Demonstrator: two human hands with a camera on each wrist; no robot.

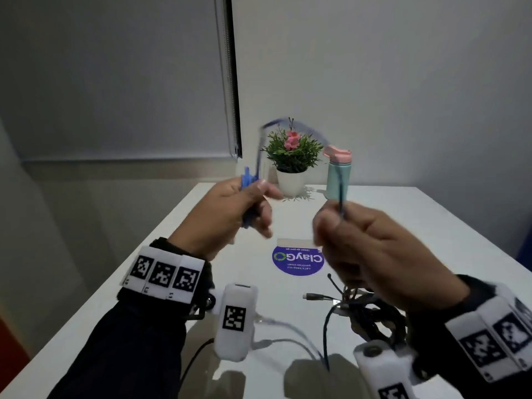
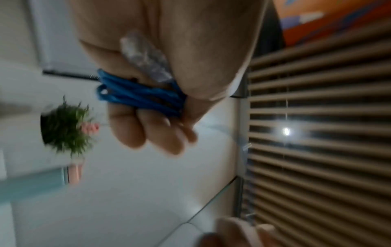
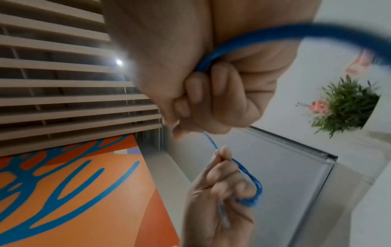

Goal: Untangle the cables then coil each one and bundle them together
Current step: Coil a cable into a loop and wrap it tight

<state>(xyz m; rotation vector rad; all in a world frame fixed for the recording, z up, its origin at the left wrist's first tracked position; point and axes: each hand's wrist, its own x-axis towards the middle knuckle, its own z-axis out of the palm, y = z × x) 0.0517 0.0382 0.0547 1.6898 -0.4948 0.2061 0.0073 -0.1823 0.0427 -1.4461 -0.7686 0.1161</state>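
Both hands raised above the white table (image 1: 431, 220): left hand (image 1: 230, 214) grips several coiled loops of the blue cable (image 2: 139, 95), right hand (image 1: 371, 249) fist-clamped on its free run, which arcs between them. Dark cable tangle (image 1: 371, 312) lies on table, near right.

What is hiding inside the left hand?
The left hand holds blue cable loops and a clear plug. Fingers cover the rest of the coil.
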